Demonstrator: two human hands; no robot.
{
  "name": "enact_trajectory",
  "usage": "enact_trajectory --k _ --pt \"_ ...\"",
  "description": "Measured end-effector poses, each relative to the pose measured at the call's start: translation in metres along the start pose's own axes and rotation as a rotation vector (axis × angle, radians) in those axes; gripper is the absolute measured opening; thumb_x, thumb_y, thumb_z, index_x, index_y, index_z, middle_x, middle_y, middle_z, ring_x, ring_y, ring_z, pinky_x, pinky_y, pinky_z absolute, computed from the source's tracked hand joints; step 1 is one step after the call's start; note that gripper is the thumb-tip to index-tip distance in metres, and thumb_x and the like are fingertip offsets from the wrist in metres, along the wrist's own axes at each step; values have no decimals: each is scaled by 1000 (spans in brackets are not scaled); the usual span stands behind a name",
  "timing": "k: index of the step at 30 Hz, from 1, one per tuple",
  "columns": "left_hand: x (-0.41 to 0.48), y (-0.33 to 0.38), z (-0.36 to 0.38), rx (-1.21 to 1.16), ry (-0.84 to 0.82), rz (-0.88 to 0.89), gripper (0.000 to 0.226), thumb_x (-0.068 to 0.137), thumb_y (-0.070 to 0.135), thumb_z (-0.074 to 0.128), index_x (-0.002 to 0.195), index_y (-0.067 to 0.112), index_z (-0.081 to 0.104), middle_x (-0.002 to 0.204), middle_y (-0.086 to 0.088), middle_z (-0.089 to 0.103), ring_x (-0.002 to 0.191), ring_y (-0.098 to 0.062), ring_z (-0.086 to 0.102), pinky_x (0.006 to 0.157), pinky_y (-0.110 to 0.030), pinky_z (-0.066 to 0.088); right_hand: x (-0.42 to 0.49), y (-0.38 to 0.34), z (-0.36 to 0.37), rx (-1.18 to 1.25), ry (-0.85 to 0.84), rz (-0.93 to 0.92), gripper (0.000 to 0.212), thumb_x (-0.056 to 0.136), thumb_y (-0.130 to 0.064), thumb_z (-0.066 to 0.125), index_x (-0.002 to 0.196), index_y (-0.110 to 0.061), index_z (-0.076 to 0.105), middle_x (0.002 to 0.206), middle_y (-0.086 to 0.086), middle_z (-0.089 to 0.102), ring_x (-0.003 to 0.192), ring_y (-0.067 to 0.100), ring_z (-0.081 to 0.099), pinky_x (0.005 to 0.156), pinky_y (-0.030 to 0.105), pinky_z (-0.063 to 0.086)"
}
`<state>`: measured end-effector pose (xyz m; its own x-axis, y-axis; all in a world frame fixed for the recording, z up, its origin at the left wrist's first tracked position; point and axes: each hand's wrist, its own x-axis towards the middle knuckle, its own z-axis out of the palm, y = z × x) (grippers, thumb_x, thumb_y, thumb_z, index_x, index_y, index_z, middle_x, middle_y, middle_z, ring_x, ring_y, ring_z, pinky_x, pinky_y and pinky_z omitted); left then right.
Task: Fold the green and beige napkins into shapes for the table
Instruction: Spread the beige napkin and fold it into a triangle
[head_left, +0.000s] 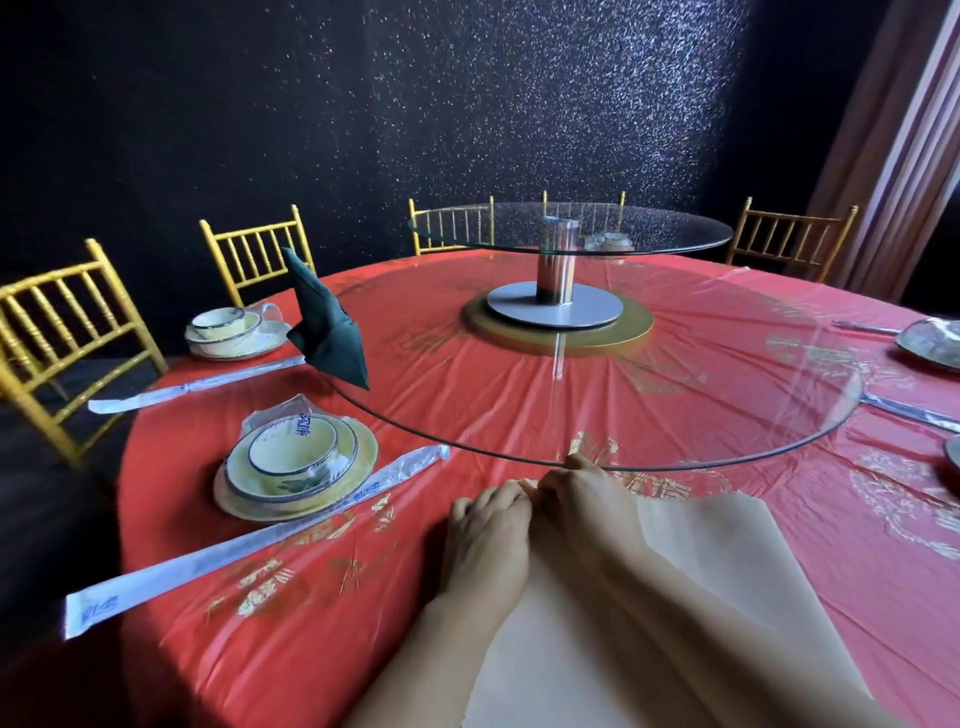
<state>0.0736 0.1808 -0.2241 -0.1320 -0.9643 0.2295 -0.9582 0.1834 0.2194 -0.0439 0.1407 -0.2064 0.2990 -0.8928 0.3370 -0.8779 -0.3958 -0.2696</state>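
Fingers (501, 493) of the left hand (488, 525) and right hand (576, 499) curl down, pinching the twelve-o'clock corner of the flat beige cloth napkin (727, 571) on the round red-clothed desk (260, 649), likely to start a fold; the folded dark-green cloth napkin (327, 332) stands at ten o'clock.

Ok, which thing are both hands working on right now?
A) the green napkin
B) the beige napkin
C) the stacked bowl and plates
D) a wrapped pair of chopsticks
B: the left hand and right hand sit with curled fingers at the far corner of the flat beige napkin, while the green napkin stands already folded at the left edge of the glass turntable.
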Motion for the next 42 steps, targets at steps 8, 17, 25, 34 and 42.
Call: enact_trajectory --k 8,17,25,34,42 --pt "-1 3 -2 -54 62 -17 45 63 17 31 79 32 70 96 20 69 80 2 66 73 -14 33 7 -1 2 -52 -62 -74 21 86 -26 48 86 -15 66 83 -1 48 86 21 56 58 27 28" --pt "0 1 1 -23 51 11 53 87 16 12 132 29 36 139 14 43 129 -11 34 96 -28 25 -16 24 -32 82 -224 -252 27 90 -12 46 104 -6 68 108 8 67 104 22 56 87 27 42" --pt "5 1 2 36 -26 1 50 92 7 29 136 31 35 151 18 24 132 -9 28 97 -30 25 -86 104 -47 -205 -169 -47 62 96 -53 15 101 -26 70 107 -2 70 97 19 67 79 36 55" --pt "21 42 -17 134 -240 -220 47 96 47 26 128 21 49 137 2 49 130 -20 33 108 -49 19 -93 106 -42 -254 -193 23 68 92 -60 5 119 -31 60 124 8 62 118 27 56 109 37 25" --pt "6 54 -1 229 -133 -252 74 86 68 27 136 14 38 149 -6 30 140 -19 19 109 -64 3 -95 107 -53 -204 -327 278 147 26 -89 -30 148 -12 -1 156 11 -9 144 20 -10 115 32 -10"
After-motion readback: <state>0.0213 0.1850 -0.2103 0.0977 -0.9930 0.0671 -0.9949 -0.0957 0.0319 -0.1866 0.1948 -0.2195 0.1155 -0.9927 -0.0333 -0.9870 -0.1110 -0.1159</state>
